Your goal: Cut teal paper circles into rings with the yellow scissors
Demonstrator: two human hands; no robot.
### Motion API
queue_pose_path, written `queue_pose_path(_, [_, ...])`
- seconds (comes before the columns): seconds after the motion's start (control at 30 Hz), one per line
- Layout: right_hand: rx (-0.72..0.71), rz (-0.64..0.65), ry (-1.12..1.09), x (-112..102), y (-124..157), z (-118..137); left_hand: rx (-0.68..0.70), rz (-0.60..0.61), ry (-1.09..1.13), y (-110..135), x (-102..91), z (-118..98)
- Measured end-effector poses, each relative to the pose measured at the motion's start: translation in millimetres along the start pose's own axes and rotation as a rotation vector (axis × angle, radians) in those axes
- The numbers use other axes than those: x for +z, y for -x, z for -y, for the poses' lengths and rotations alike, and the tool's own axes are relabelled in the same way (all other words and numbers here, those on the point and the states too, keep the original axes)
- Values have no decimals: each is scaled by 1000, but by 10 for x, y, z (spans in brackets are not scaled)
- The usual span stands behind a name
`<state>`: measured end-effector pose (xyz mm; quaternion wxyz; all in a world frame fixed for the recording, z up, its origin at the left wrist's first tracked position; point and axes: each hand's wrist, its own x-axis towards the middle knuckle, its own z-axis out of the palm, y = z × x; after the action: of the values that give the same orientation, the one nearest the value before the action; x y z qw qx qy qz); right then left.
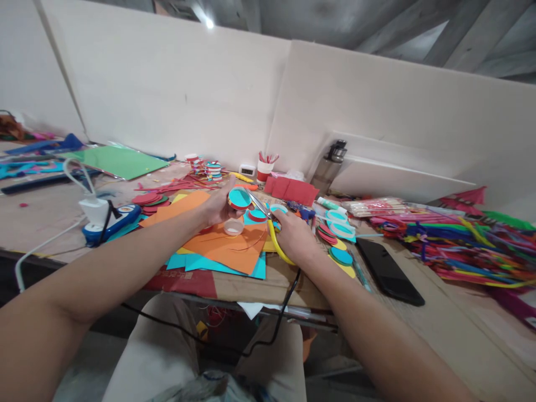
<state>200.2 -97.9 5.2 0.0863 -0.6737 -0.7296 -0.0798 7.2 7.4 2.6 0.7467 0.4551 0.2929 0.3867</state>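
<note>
the left hand (218, 207) is closed on a round teal paper disc with a red rim (239, 198), fingers curled about its edge, holding it tilted just above the counter (439, 324). the right hand (295, 237) is wrapped through the loops of yellow-handled metal scissors (274, 237); their thin grey blades point up and left and meet the disc's right edge. whether the blades are parted cannot be told.

below the disc a small translucent tape roll (233, 226) stands on flat orange paper sheets (228, 248), which lie over smooth teal paper sheets (218, 267) on brown cardboard. more cut teal and yellow paper circles (341, 258) lie just right of the right hand, near a flat glossy black phone (389, 272). further right sprawls a tangled heap of bright fuzzy multicoloured strips (469, 248). at the back wall stand a cylindrical steel bottle (330, 166) and a red-and-white cup (264, 169). a matte green sheet (119, 161) lies far left, and a boxy white plug (95, 210) sits on a blue base.
</note>
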Motion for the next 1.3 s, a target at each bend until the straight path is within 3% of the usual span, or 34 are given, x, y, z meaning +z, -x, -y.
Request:
queue_pose_path(0.23, [-9, 1, -120, 52, -1, -1, 5, -36, -95, -8, -8, 46])
queue_pose_path(0.4, [-31, 12, -132, 36, 1, 4, -30, 70, -149, 12, -22, 49])
queue_pose_path(0.53, [-26, 10, -43, 25, 10, 1, -43, 81, -179, -6, -57, 41])
queue_pose_path(0.7, [-38, -22, -1, 17, 16, 10, -58, 44, -121, 16, -33, 4])
queue_pose_path(0.93, [-8, -24, 17, -20, 13, 18, -44, 115, -47, 57, 10, -42])
queue_pose_path(1.1, [30, -7, 29, -37, 11, 8, 35, 95, 12, 21, 7, -20])
queue_pose_path(1.3, [14, 3, -94, 7, -4, -1, 29, 52, -14, 6, 0, 5])
